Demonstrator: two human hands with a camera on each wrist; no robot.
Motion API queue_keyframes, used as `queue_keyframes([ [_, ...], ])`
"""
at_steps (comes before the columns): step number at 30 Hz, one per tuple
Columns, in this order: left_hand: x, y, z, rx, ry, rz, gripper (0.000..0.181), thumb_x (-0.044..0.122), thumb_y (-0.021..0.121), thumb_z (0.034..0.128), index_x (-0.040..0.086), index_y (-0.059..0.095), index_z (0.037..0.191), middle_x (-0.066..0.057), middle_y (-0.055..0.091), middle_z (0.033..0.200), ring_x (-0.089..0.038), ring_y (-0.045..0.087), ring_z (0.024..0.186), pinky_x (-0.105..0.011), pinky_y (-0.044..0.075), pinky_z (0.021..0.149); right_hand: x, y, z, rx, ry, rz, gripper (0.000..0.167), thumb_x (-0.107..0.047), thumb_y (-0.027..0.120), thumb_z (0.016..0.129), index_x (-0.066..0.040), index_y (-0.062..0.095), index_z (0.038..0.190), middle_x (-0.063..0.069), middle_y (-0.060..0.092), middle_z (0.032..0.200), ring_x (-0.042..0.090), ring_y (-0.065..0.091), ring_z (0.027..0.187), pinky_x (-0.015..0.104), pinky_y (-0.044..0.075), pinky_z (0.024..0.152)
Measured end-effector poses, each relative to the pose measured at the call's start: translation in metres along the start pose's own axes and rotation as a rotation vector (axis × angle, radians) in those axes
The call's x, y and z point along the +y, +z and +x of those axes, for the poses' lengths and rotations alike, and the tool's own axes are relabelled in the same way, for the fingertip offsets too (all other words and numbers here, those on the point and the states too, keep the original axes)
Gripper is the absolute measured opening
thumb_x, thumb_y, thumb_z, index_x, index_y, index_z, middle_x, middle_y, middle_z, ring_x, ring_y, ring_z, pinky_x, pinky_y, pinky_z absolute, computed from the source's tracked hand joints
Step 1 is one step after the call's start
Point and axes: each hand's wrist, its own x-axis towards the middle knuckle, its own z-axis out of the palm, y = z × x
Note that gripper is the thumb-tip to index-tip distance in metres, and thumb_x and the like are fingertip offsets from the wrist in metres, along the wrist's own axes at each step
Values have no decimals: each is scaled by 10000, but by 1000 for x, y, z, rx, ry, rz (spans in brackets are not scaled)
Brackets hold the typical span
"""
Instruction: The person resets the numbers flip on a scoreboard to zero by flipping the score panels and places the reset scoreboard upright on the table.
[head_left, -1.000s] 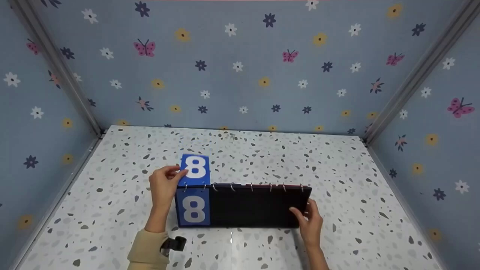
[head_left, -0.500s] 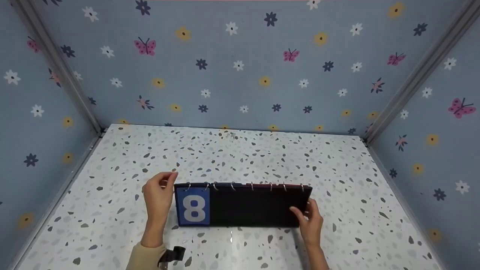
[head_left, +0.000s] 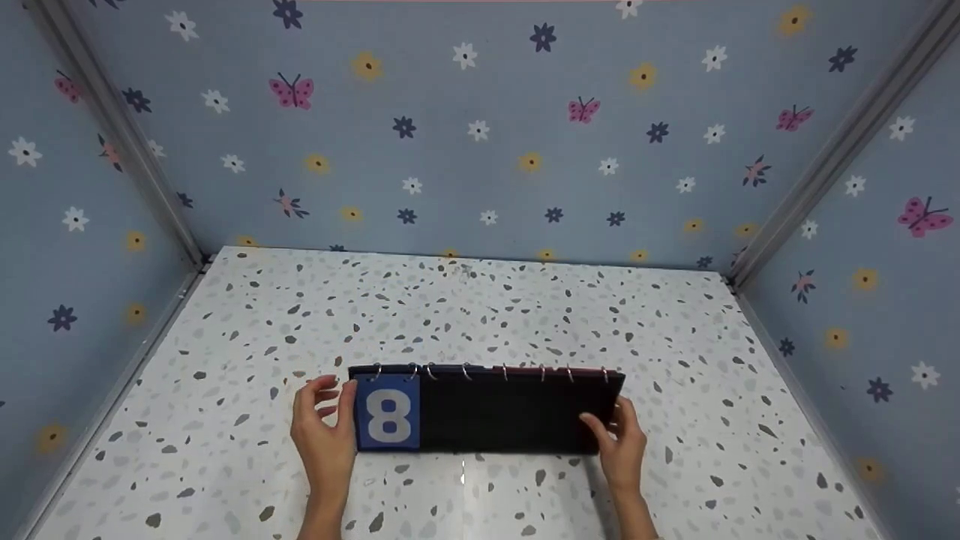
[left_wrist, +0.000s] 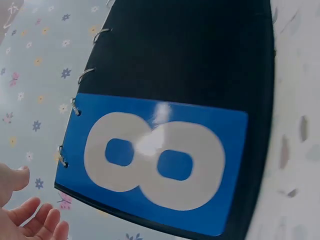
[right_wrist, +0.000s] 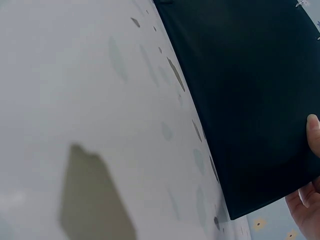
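So there's a black flip scoreboard (head_left: 510, 416) on the near part of a white speckled tabletop (head_left: 465, 315), sitting long edge down with its face toward the person. Eight little metal rings (head_left: 505, 373) run along the top edge, and the blue number card (head_left: 389, 412) hangs from the two at the left end, showing a big white 8. The rest of that side is just plain black, with a bit of reddish edging peeking over the top on the right.

The right hand (head_left: 621, 450) has hold of the scoreboard's right end: thumb pressed on the black face, other fingers tucked behind the edge. The left hand (head_left: 324, 435) is just beside the left edge, fingers loosely spread and gripping nothing; the left wrist view shows a small gap between it and the board's corner.

Around it all are pale blue wall panels (head_left: 442, 97) with flowers and pink butterflies, with grey corner posts (head_left: 127, 142) where they meet.
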Motion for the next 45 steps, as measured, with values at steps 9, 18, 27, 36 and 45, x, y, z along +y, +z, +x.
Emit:
queue_keyframes([
  [9, -12, 7, -22, -25, -72, 33, 353, 92, 726, 735, -54, 537, 996, -140, 550, 930, -196, 508, 837, -287, 400, 681, 1, 0, -2, -1, 21, -4, 440, -209, 743, 711, -291, 546, 1095, -108, 626, 836, 88, 586, 678, 226, 472, 581],
  [18, -36, 17, -30, -47, -107, 61, 472, 253, 761, 700, 12, 532, 1035, -100, 521, 963, -170, 499, 868, -329, 385, 691, -2, 0, -1, -2, 35, 13, 437, -183, 749, 702, -277, 553, 1082, -87, 633, 838, 97, 588, 680, 220, 469, 590],
  [27, -22, 18, -25, -42, -103, 144, 414, 117, 782, 665, -41, 523, 947, -131, 511, 905, -249, 505, 829, -325, 358, 675, -3, -1, 0, -2, 29, 24, 432, -195, 744, 710, -296, 550, 1084, -114, 631, 852, 95, 588, 692, 222, 469, 593],
  [36, -24, 22, -19, -18, -100, 156, 346, 100, 789, 645, -48, 563, 861, -136, 554, 810, -244, 532, 758, -321, 368, 646, 0, 0, 0, 0, 29, 13, 423, -181, 744, 706, -275, 552, 1071, -96, 629, 840, 95, 589, 691, 226, 474, 593],
  [45, -22, 16, -11, -16, -153, 121, 253, 99, 800, 624, -33, 629, 755, -111, 614, 678, -181, 542, 617, -141, 365, 548, 1, 0, 0, -3, 40, 16, 441, -191, 747, 704, -282, 551, 1088, -96, 626, 830, 100, 585, 676, 224, 471, 596],
])
